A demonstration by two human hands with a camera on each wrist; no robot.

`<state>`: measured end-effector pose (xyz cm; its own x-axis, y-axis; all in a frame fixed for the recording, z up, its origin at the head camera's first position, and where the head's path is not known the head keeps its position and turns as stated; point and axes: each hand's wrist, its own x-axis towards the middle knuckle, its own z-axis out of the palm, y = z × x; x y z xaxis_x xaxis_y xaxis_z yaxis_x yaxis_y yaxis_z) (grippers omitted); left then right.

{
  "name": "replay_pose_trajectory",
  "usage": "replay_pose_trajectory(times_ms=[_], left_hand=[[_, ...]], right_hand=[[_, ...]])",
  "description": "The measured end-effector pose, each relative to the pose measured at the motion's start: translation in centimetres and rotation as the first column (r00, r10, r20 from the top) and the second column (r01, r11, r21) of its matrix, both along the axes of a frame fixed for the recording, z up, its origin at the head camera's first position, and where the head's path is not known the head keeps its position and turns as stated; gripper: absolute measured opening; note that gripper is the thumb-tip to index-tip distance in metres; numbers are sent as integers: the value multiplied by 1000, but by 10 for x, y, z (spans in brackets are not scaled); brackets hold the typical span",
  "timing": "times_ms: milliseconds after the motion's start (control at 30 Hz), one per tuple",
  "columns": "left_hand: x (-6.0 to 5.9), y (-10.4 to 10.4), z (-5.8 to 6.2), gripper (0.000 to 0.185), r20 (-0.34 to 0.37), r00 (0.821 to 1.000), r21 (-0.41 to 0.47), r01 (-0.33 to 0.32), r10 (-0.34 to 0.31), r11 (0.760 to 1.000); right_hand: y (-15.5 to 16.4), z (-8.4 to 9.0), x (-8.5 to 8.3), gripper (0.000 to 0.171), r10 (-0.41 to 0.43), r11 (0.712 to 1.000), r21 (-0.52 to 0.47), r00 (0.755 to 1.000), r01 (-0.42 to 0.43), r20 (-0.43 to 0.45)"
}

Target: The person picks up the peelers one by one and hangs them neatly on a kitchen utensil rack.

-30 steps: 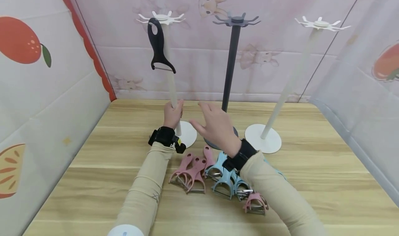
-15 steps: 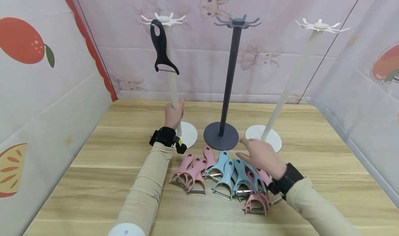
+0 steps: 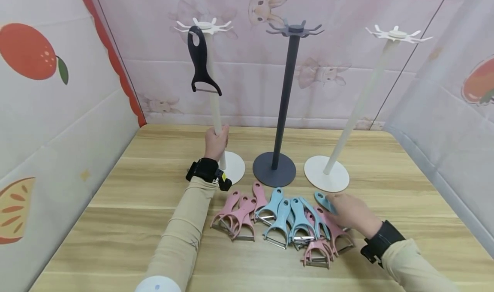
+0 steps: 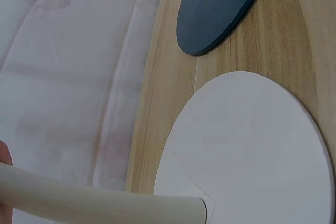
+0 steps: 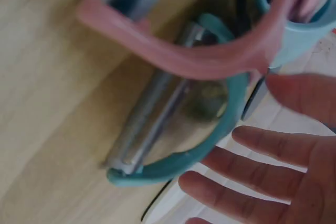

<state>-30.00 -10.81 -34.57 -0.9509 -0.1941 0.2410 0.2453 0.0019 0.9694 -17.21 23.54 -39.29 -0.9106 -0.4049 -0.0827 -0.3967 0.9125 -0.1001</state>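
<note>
My left hand (image 3: 215, 142) grips the pole (image 3: 214, 107) of the left white stand low down, above its round base (image 4: 247, 145). A black peeler (image 3: 201, 62) hangs from that stand's top hooks. My right hand (image 3: 349, 214) hovers over the right end of a pile of peelers, its fingers (image 5: 273, 150) spread and straight beside a blue peeler (image 3: 321, 199), holding nothing. Up close, the teal peeler's blade end (image 5: 173, 156) lies on the wood under a pink peeler (image 5: 184, 56).
Several pink and blue peelers (image 3: 278, 217) lie in a row on the wooden table (image 3: 115, 223). A dark grey stand (image 3: 275, 167) and a second white stand (image 3: 326, 172) rise behind them. Printed fabric walls enclose the table on three sides.
My right hand has come down from in front of the grey stand, moved right, and lowered onto the right end of the peeler pile. The left hand has kept its hold on the pole.
</note>
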Motion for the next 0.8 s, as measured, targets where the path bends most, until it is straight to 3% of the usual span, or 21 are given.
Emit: replay_pose_trajectory(times_ms=[200, 400, 467, 633, 800], left_hand=[[-5, -2, -5, 28, 21, 1000, -18, 12, -11, 1000], [-22, -5, -23, 30, -4, 1000, -15, -8, 8, 1000], [-18, -4, -19, 31, -11, 1000, -14, -6, 6, 1000], [-14, -3, -15, 31, -16, 1000, -12, 7, -8, 1000], [-24, -5, -27, 31, -27, 999, -44, -30, 28, 999]], right_hand=[[1, -5, -1, 19, -25, 1000, 13, 1000, 25, -18], [3, -10, -5, 10, -47, 999, -12, 998, 47, -28], [2, -10, -5, 12, -56, 998, -20, 998, 56, -20], [0, 2, -6, 28, -44, 993, -113, 991, 30, -129], [-15, 26, -14, 41, -9, 972, -224, 937, -74, -348]])
